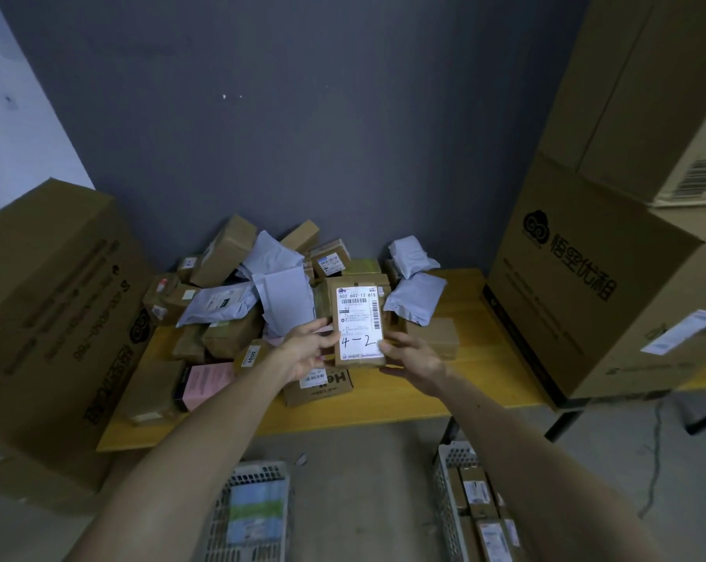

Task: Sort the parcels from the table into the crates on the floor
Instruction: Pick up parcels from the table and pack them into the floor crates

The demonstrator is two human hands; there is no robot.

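The person holds one brown parcel (357, 322) in both hands above the middle of the yellow table (456, 383), in front of the heap of remaining parcels. Its white label faces the camera and reads "502 602-12 815" in print, with "4-2" handwritten below. The left hand (306, 350) grips the parcel's lower left edge, its fingers curled against the side. The right hand (412, 354) grips the lower right corner, thumb on the label face and the other fingers hidden behind the parcel. The heap is made up of brown boxes and grey mailer bags (278, 285), stacked loosely against the dark wall (302, 135). A pink packet (207, 381) lies near the table's front left. Two white perforated crates stand on the floor below the table edge. The left crate (221, 517) contains a packet printed in blue and green, and the right crate (444, 496) contains several brown parcels with labels. A large carton (47, 298) flanks the table on the left, and stacked cartons (586, 298) flank it on the right.
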